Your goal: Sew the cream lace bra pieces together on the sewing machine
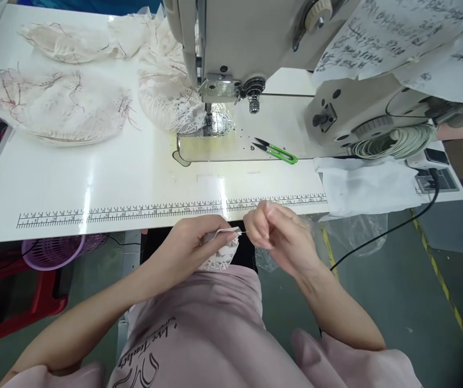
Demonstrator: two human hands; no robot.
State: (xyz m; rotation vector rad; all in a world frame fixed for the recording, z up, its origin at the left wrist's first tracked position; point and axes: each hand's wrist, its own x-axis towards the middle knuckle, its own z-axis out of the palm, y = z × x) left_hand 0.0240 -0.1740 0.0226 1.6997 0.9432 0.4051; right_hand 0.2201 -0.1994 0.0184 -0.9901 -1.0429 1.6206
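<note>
A: Where is the lace piece sitting?

B: It's hanging just off the near edge of the table. The left hand is pinching it between thumb and fingers; the right hand is pressing its fingertips together, seemingly on a thread, though that strand is showing too thin to be sure.

A: Which step is going on?

B: I'm judging it as working on the thread at the lace's edge; the next move is calling for a steady left pinch and light right fingertips.

A: What are you counting?

B: One lace piece, two hands; farther out, one printed ruler, one pair of green snips lying by one sewing machine, one white cloth resting at right, one lace bundle lying at left, more lace spreading toward the machine
</note>
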